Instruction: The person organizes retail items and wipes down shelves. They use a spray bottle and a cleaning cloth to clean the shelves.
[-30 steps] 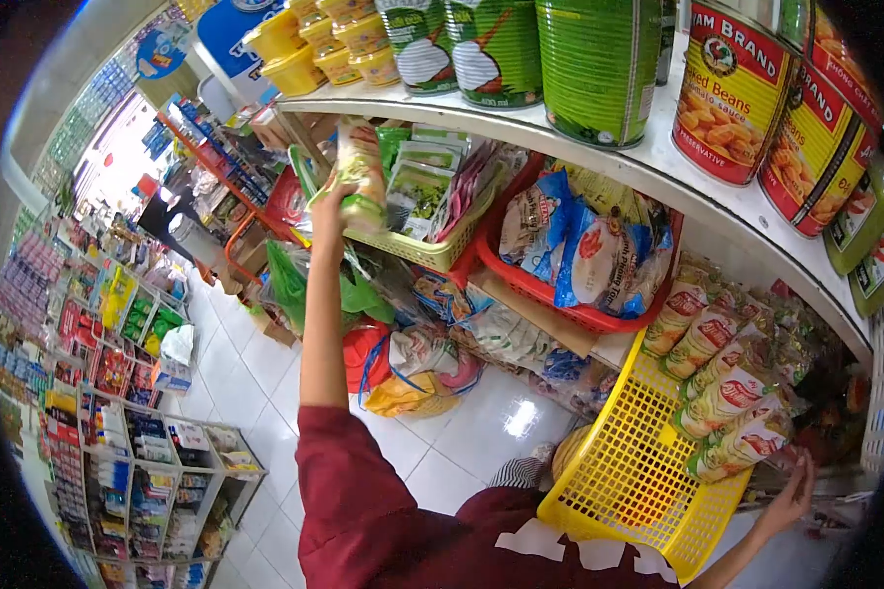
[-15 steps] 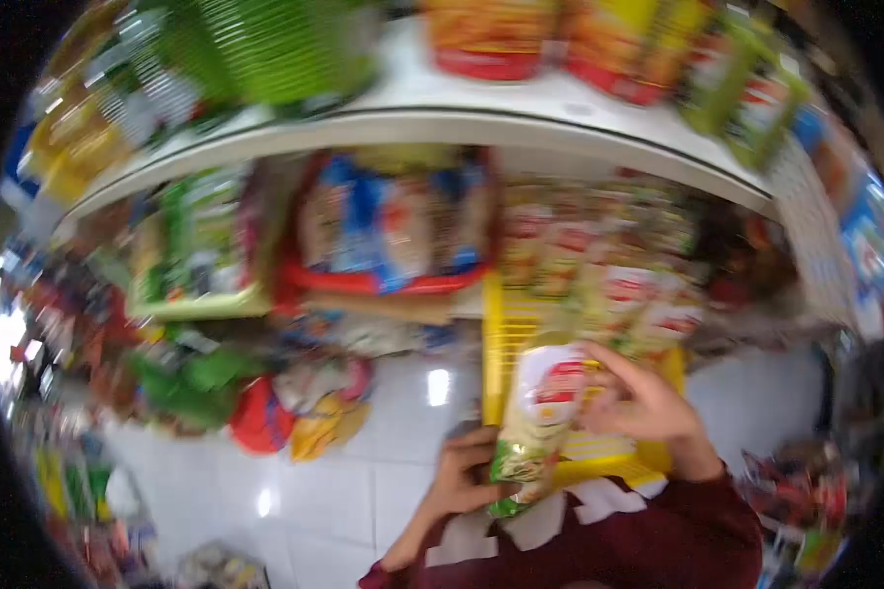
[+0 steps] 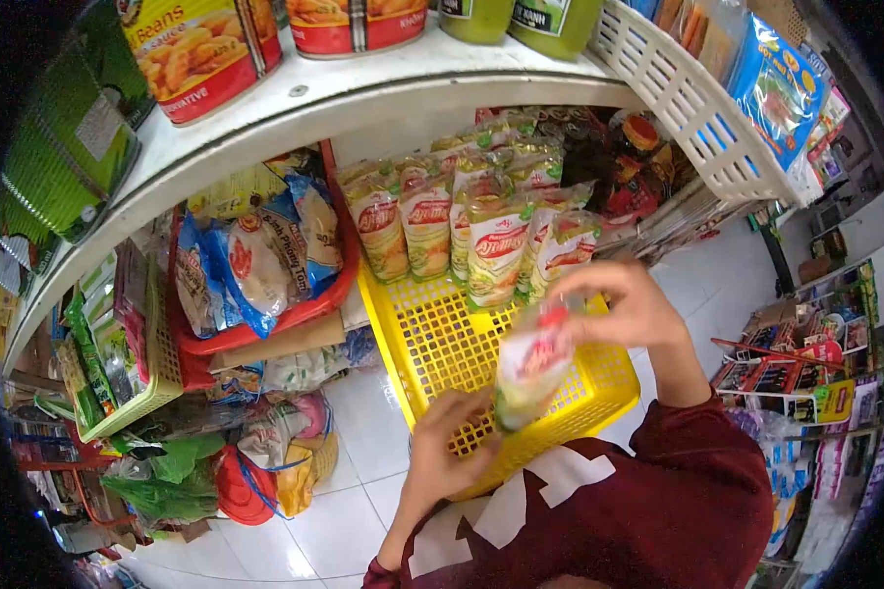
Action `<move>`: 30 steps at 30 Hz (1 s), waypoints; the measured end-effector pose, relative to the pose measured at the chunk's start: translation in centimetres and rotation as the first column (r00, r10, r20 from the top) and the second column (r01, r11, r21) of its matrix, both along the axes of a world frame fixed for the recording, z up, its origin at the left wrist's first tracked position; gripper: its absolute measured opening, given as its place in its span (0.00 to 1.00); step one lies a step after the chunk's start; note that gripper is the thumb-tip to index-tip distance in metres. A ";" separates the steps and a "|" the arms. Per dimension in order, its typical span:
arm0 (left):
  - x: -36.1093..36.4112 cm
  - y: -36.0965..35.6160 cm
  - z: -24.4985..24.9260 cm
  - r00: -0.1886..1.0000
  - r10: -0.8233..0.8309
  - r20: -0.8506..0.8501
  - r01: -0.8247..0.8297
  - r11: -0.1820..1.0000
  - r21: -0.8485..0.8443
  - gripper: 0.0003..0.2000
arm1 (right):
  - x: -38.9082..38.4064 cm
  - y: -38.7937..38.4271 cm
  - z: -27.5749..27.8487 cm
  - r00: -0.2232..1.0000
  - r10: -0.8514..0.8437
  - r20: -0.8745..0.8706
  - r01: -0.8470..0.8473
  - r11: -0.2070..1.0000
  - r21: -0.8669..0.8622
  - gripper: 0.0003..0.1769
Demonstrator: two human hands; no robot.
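My right hand (image 3: pixel 619 309) grips a mayonnaise bottle (image 3: pixel 535 368) near its top; motion blurs the label. The bottle is in a clear wrapper and leans over the yellow plastic basket (image 3: pixel 403 368). Beside its lower end, my left hand (image 3: pixel 447 447) is open with thumb and fingers apart, over the near left rim of the basket. Several similar wrapped mayonnaise bottles (image 3: pixel 496 250) stand upright in rows at the basket's far end and behind it, under the shelf.
A white shelf (image 3: pixel 363 98) crosses above, carrying cans of beans (image 3: pixel 196 59) and green bottles (image 3: pixel 555 25). To the left sit a red basket (image 3: pixel 339 294) of blue-and-clear packets and a light green basket (image 3: pixel 152 398). A white basket (image 3: pixel 697 118) juts out at upper right.
My left hand has come off the bottle's lower part, while my right hand now grips its top. The view has turned, showing more of the yellow basket and the bottle rows.
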State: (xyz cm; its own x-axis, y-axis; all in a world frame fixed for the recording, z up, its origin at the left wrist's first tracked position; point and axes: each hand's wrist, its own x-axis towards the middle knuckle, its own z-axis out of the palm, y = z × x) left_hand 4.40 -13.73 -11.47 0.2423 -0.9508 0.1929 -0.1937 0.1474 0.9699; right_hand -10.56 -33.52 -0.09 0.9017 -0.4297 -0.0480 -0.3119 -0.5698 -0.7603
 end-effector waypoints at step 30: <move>44.4 18.9 2.4 -0.138 0.187 0.973 -0.989 -0.086 -0.124 0.30 | -5.6 -6.9 -7.4 0.756 -0.470 0.456 0.612 0.755 -0.237 0.06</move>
